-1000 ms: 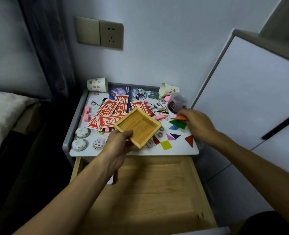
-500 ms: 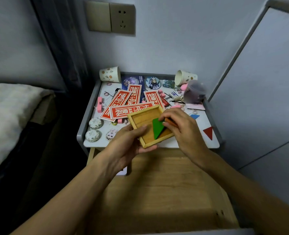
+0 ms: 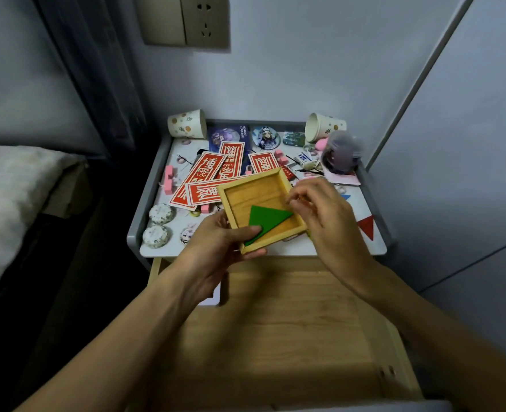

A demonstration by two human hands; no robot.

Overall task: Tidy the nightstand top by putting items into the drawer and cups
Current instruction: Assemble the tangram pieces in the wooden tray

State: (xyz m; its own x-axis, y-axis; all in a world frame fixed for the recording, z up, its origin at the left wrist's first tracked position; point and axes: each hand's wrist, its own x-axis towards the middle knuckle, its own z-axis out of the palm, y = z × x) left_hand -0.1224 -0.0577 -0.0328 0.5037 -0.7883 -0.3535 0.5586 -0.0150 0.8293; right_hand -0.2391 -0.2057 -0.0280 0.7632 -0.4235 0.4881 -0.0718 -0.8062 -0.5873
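A shallow wooden tray (image 3: 260, 200) is held tilted at frame centre, above the front edge of the nightstand top (image 3: 275, 249), w/ the left hand (image 3: 216, 248) clamped on its lower-left corner, thumb laid over the rim. A green triangle piece (image 3: 268, 218) lies inside the tray, one tip under that thumb. At the tray's right side the right hand (image 3: 323, 212) is seen w/ fingertips pinched together over the rim; whether anything is held in that pinch cannot be told.

The open wooden drawer (image 3: 290, 331) fills the lower centre of the frame, below both hands.

Behind the tray, red printed cards (image 3: 213, 173) are spread across the middle of the top. A paper cup (image 3: 186, 123) stands upside down at the upper-left corner of the top; a second paper cup (image 3: 323, 126) lies on its side at the upper right, mouth to the left. Just below it a clear lidded jar (image 3: 339, 154) is blurred. Two round patterned tins (image 3: 158, 224) sit at the left front edge, one behind the other. A red triangle piece (image 3: 366, 227) lies at the right front, apart from the tray. A wall socket (image 3: 205, 20) is seen at top centre.
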